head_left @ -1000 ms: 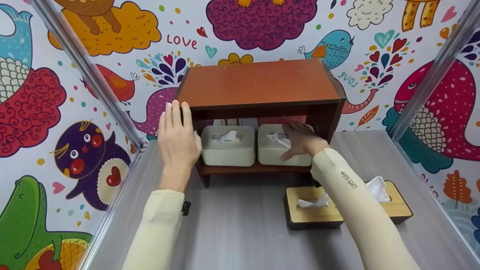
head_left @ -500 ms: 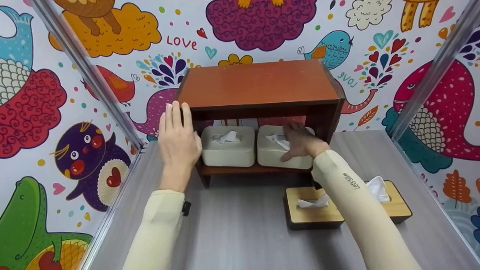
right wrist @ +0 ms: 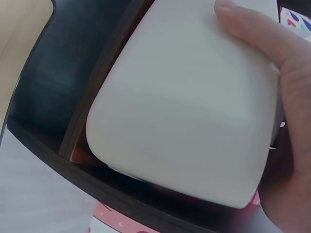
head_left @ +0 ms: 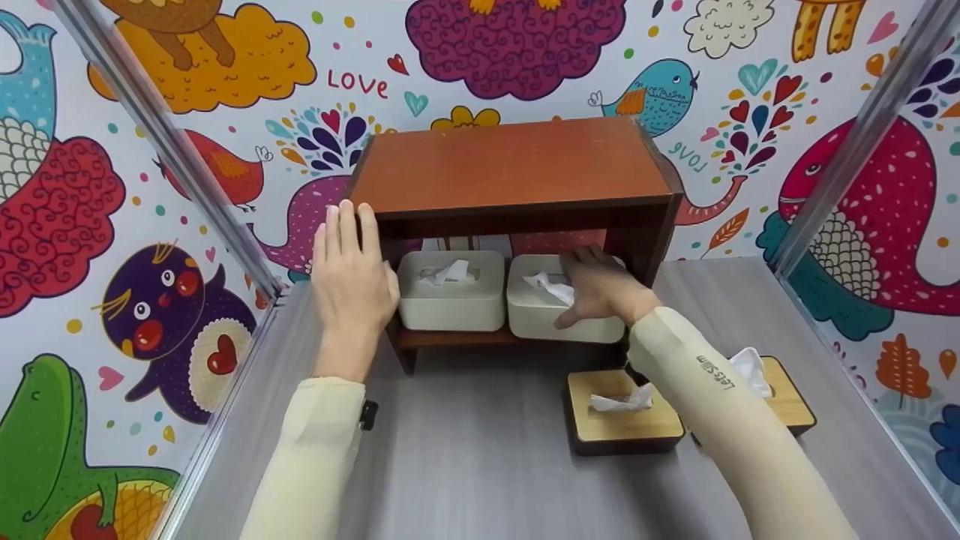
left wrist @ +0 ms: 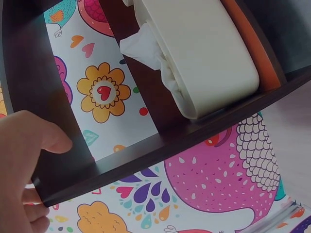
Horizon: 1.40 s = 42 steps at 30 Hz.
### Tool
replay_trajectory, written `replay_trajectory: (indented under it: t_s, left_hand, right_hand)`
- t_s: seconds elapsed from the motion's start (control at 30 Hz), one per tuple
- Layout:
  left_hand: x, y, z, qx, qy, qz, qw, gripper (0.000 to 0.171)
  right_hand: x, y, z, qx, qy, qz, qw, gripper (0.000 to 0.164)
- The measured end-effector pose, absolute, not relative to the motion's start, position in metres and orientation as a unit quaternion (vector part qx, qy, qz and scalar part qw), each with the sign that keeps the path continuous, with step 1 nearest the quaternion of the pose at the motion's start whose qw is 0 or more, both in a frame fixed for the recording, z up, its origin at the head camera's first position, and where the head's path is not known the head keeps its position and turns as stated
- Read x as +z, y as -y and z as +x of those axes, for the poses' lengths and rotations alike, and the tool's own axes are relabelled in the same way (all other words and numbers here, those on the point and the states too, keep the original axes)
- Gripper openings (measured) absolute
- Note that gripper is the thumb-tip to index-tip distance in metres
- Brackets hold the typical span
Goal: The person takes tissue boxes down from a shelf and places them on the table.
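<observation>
A brown wooden shelf point(head_left: 517, 169) holds two cream tissue boxes side by side, each with a white tissue sticking out. My right hand point(head_left: 604, 285) grips the right cream tissue box point(head_left: 536, 319), thumb on its front and fingers over the top; that box juts slightly past the shelf's front edge. In the right wrist view, the thumb presses on the pale box wall. My left hand point(head_left: 352, 289) rests against the shelf's left side near its upper front corner, fingers straight. Its thumb point(left wrist: 56, 138) shows by the shelf's inner corner in the left wrist view. The left cream tissue box point(head_left: 451, 309) stands beside it, untouched.
On the grey tabletop point(head_left: 465, 450), a wood-topped tissue box point(head_left: 622, 424) stands in front of the shelf's right side. Another wood-topped tissue box point(head_left: 787, 394) is partly behind my right forearm. Cartoon-printed walls point(head_left: 517, 45) and metal posts point(head_left: 161, 142) enclose the space.
The right cream box has come forward toward the shelf's front edge, and slightly askew, with my right hand on it. My left hand keeps its place on the shelf.
</observation>
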State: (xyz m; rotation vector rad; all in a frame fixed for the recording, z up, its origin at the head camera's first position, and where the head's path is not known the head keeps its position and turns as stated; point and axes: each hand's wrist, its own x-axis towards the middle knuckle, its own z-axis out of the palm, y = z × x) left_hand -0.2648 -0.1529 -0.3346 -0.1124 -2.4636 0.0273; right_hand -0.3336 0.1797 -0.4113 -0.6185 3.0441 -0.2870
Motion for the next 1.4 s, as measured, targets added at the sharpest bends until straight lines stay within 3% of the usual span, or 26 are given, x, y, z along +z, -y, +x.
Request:
replay_trajectory:
  t_s: [0.33,0.63,1.4]
  left_hand:
    - [-0.335,0.154,-0.265,0.019,0.946,-0.038,0.322,0.073]
    - [-0.335,0.154,-0.265,0.02,0.944,-0.041,0.326,0.072]
    - [-0.333,0.153,-0.263,0.015,0.944,-0.041,0.327,0.073]
  right_hand:
    - [-0.404,-0.175,-0.316,-0.044,-0.97,-0.237,-0.031,0.108]
    - [-0.402,-0.174,-0.297,-0.015,-0.965,-0.258,-0.048,0.115]
    - [-0.414,-0.163,-0.251,-0.008,-0.951,-0.3,-0.074,0.116]
